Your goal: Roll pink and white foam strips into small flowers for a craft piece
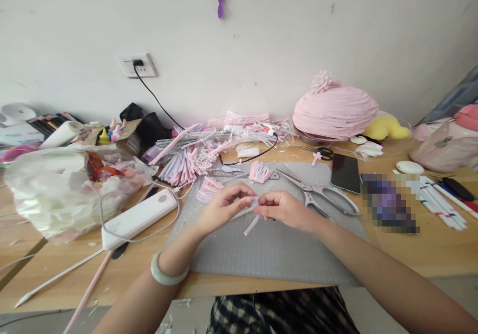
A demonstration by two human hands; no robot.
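Note:
Above the grey cutting mat (298, 254), my left hand (228, 205) and my right hand (280, 208) meet at the fingertips. Both pinch a small whitish fuzzy strip piece (255, 203) between thumb and fingers. One pale end (251, 226) hangs below the fingers, over the mat. How the strip is bent between the fingertips is too small to tell. A pink and lilac bundle (260, 171) lies just behind my hands, and another pink bundle (209, 188) rests beside my left hand. Open metal scissors (317, 190) lie right of my right hand.
A white power bank (140, 218) with cables and a filled plastic bag (63, 194) are at the left. Pipe-cleaner piles (186, 162) and a pink dome (336, 112) stand behind. A phone (345, 172) and white pens (440, 202) lie at the right.

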